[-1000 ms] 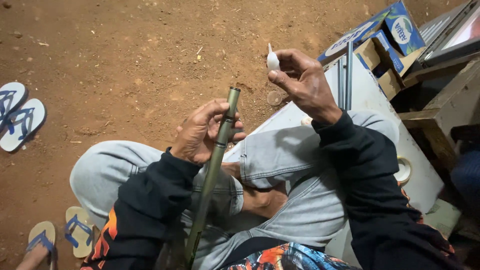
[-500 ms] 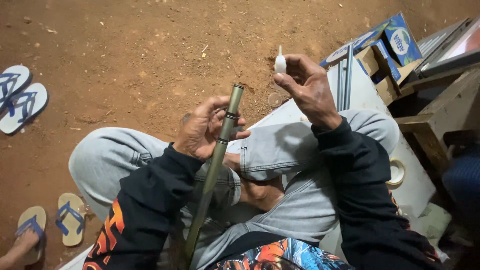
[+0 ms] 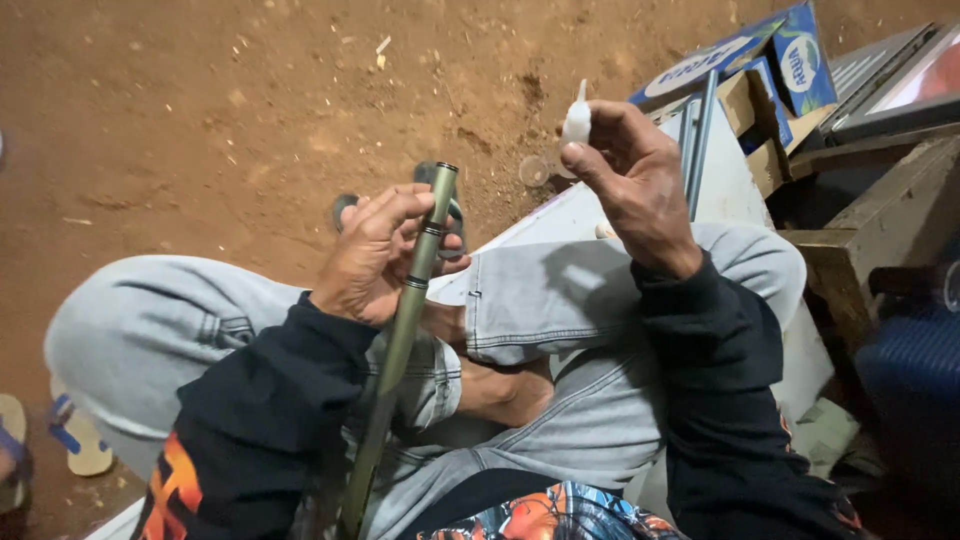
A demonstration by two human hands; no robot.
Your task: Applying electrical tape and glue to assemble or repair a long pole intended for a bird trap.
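Fingers of left hand [image 3: 372, 255] wrapped around olive-green tube [image 3: 405, 300], just below its open top end, near two dark rings on it. Tube tilted a little, top pointing up and away from body, lower part passing down between left sleeve and lap of grey jeans [image 3: 560, 330]; probably held so to keep open end steady and facing small bottle. Right hand [image 3: 625, 170] raised above and to the right of tube top, thumb and fingertips pinching small white squeeze bottle [image 3: 576, 120] with thin nozzle pointing upward, not down toward tube. Bottle and tube top near, but apart. Seated cross-legged on pale board [image 3: 730, 180] over red dirt ground [image 3: 220, 110], bare foot tucked under knee.

Blue and white carton [image 3: 790, 60] and wooden crate [image 3: 880, 210] at right edge, two thin grey rods [image 3: 695, 150] lying on board beside knee. Small round clear cap or lid [image 3: 533, 171] on ground near bottle; hard to tell which. Dark object behind left fingers partly covered, shape unclear. Lower end of tube lost in shadow by sleeve. Sandal [image 3: 75, 440] at left edge cut off. Content of bottle impossible to tell.
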